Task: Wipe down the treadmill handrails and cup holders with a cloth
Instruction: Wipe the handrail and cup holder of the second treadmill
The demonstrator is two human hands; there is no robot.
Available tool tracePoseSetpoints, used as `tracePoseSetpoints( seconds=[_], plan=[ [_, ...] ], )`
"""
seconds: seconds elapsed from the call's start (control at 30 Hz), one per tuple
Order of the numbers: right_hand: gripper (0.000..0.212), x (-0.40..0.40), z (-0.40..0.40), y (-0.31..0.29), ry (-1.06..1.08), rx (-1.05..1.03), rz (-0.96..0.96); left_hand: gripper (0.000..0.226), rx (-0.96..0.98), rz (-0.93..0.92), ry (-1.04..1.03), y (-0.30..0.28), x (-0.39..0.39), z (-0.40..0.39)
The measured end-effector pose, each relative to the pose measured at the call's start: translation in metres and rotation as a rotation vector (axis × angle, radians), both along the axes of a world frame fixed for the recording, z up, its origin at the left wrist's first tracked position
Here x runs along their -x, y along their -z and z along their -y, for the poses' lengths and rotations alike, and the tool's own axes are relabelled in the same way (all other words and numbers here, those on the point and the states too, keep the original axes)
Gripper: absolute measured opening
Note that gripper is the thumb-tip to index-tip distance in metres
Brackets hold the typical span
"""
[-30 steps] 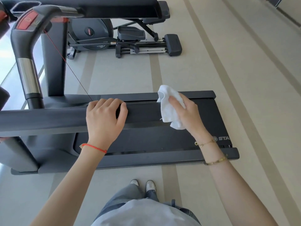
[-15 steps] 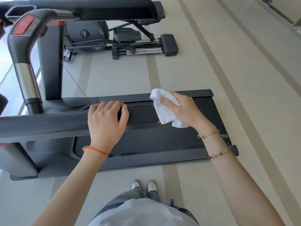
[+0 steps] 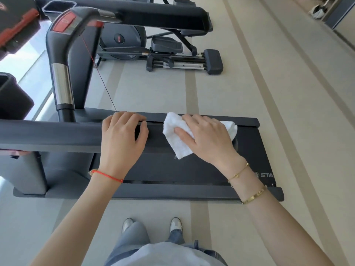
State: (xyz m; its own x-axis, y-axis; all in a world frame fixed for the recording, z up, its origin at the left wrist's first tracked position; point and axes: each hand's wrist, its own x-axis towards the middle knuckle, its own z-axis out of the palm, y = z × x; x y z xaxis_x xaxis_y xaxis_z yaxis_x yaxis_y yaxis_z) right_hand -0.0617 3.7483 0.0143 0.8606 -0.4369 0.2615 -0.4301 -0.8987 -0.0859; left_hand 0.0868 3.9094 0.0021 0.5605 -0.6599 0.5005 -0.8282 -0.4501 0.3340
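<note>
The left hand (image 3: pixel 123 139) curls over the near handrail (image 3: pixel 50 135), whose right end is hidden beneath the right hand (image 3: pixel 207 139) gripping the white cloth (image 3: pixel 176 143).

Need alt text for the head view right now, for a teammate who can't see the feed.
Seen from above, a person's right hand presses a white cloth onto a dark treadmill handrail, while the left hand grips the same rail beside it. Below lie the treadmill deck and the person's shoes; an elliptical trainer stands beyond.
</note>
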Motion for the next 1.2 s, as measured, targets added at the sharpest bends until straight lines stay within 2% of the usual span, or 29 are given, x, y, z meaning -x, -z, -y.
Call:
tracePoseSetpoints(
  seconds=[0.1,0.37,0.87,1.2],
  plan=[
    [0.056,-0.035,-0.029,-0.001,-0.04,0.03,-0.042,0.02,-0.001,-0.02,-0.049,-0.001,-0.028,-0.028],
    [0.055,-0.122,-0.11,0.002,-0.124,0.093,-0.012,0.016,-0.005,-0.059,-0.129,-0.002,-0.122,-0.111],
    [0.055,-0.271,-0.252,0.003,-0.093,0.12,-0.045,0.023,0.027,-0.044,-0.046,0.002,-0.255,-0.249],
    [0.056,-0.346,-0.312,0.002,-0.115,0.084,-0.027,0.019,0.013,-0.102,-0.065,-0.002,-0.312,-0.294]
  ],
)
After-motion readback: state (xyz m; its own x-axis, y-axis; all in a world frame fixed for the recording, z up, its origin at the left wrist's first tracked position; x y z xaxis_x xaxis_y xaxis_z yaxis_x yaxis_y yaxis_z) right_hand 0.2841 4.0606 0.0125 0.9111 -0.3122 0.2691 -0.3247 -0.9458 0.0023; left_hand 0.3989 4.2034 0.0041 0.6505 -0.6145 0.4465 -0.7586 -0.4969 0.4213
